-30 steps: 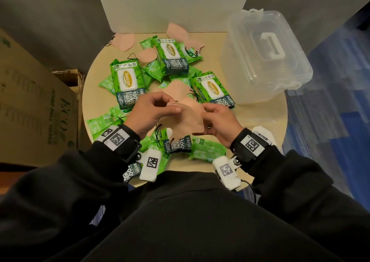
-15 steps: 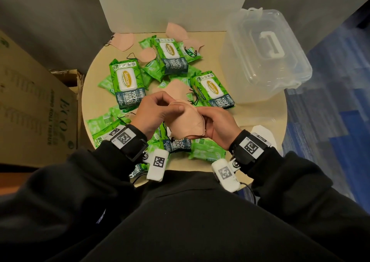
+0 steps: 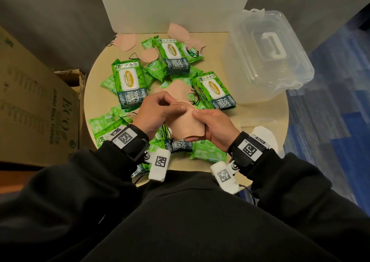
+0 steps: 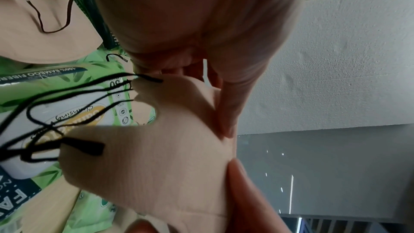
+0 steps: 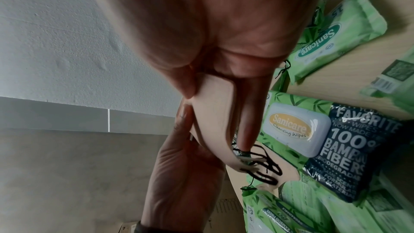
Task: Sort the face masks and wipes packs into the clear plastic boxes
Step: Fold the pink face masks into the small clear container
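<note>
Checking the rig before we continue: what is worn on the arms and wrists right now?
Both arms are in black sleeves. The left hand and right hand are bare. Each wrist carries a black strap with a white square-code tag, plus a small white camera block with its own code tag hanging below. A thin black cable trails from the right block.

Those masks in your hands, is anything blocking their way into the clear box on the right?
Yes: the clear box has its lid shut, handle on top. Both the left hand and right hand hold the masks, and a wipes pack lies on the table between them and the box.
</note>
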A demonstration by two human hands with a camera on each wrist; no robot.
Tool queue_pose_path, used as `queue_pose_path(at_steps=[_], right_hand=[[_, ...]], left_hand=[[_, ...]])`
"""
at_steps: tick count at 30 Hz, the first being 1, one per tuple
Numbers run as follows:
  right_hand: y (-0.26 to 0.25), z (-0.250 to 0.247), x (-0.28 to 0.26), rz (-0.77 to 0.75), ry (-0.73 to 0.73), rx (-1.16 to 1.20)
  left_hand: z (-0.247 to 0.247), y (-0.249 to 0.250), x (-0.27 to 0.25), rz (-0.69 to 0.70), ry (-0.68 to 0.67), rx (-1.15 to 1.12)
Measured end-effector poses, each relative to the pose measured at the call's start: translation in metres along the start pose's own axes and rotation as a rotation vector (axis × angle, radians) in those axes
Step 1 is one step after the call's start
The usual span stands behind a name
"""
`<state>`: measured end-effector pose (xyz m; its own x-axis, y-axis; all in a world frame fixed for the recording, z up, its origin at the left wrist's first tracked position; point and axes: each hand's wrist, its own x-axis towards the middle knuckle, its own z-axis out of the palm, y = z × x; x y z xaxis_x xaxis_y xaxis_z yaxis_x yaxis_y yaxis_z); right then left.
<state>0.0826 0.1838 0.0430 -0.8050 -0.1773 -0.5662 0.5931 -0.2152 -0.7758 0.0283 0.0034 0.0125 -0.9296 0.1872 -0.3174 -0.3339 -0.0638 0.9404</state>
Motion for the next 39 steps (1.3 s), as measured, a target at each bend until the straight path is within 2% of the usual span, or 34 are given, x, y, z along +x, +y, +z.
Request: queue_pose_path(at_steps=[10,13,15,18,20,22,24,26,28,30,32,34,36,37,39], right_hand=[[0.003,-0.002,0.002,0.005,-0.012,-0.068],[0.005,-0.005,0.003,0.002,-0.011,-0.101],[0.006,-0.008,0.005,-0.001,0.003,-0.119],[0.011,-0.012,0.009,-0.024,0.082,-0.214],[0.013,-0.017,0.014,-0.020,0.184,-0.269],[0.011,-0.023,0.017,0.079,0.284,-0.212],[0.008,-0.027,0.017,0.233,0.230,-0.025],[0.005,-0.026,0.015,0.312,0.130,0.185],[0.002,-0.024,0.016,0.267,0.131,0.262],[-0.001,-0.026,0.017,0.183,0.169,0.200],[-0.002,-0.033,0.015,0.109,0.207,0.066],[-0.003,-0.043,0.011,0.021,0.245,-0.140],[-0.005,-0.054,0.007,-0.087,0.259,-0.323],[-0.007,-0.061,0.004,-0.135,0.252,-0.393],[-0.012,-0.077,-0.001,-0.206,0.219,-0.507]], left_hand=[[-0.003,0.000,-0.001,-0.032,0.053,-0.018],[-0.006,-0.001,-0.002,-0.083,0.025,-0.049],[-0.007,0.001,-0.005,-0.070,-0.010,-0.033],[-0.004,0.007,-0.009,0.034,0.005,-0.001],[-0.002,0.010,-0.009,0.143,0.054,0.092],[0.000,0.010,-0.008,0.281,0.106,0.249],[0.005,0.009,-0.008,0.469,0.112,0.408],[0.011,0.004,-0.007,0.642,0.043,0.570],[0.018,-0.003,-0.008,0.754,-0.044,0.753],[0.022,-0.011,-0.010,0.837,-0.116,0.869],[0.026,-0.017,-0.011,0.863,-0.193,0.939],[0.030,-0.020,-0.013,0.798,-0.284,0.966],[0.031,-0.022,-0.013,0.659,-0.353,0.885],[0.032,-0.022,-0.012,0.603,-0.337,0.820],[0.038,-0.023,-0.008,0.579,-0.168,0.740]])
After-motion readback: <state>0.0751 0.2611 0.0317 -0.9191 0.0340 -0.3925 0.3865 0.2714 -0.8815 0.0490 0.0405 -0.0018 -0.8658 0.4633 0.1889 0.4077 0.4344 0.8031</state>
